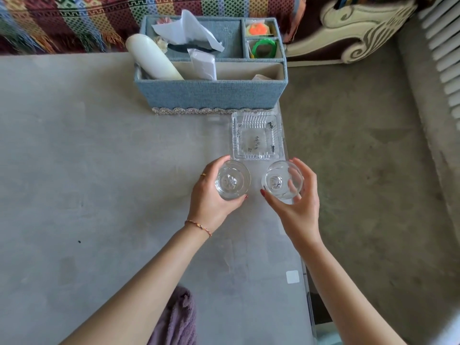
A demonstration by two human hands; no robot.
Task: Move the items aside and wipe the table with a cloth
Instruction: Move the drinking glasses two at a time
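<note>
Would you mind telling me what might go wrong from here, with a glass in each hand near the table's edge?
The right hand grips its glass close to the table's right edge; a slip might drop it to the floor. The left glass sits near the square glass dish, so they may knock together.

one view only, worn on the head, looking steeply down and forward over the near edge of the grey table (pixel 74 158). close to both forearms, which enter from the bottom edge. wide angle, bending the table's right edge and the floor (pixel 361 170) beyond it. far end of the frame reaching the blue organiser box (pixel 211 95) and the striped blanket (pixel 74 18).
</note>
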